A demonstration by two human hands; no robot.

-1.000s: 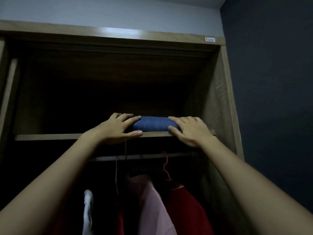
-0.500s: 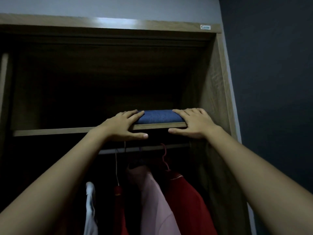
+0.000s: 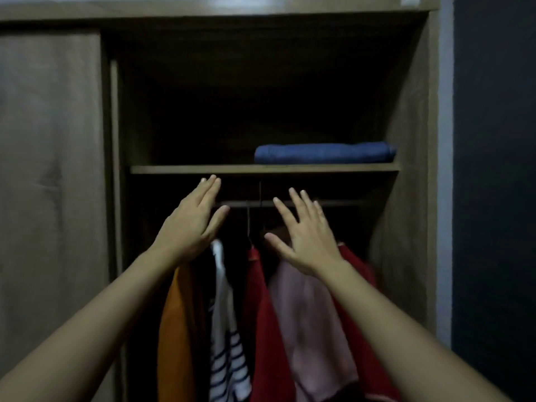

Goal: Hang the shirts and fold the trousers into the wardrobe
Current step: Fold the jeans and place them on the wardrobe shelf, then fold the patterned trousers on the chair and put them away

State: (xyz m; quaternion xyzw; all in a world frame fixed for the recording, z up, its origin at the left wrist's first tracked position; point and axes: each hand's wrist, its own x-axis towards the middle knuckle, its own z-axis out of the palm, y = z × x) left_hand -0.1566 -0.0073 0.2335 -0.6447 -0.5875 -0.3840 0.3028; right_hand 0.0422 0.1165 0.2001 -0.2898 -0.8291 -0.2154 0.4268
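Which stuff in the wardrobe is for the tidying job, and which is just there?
For the job: folded blue trousers, shelf, rail, orange shirt, striped shirt, red shirt, pink shirt.
Just there: sliding door, dark wall.

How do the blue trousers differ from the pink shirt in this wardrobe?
The trousers lie folded flat on the shelf; the pink shirt hangs full length below it, under the rail. The trousers are blue; the pink shirt is pale. The trousers show in full; the right hand and its arm cover part of the pink shirt. Both are in the right half of the wardrobe.
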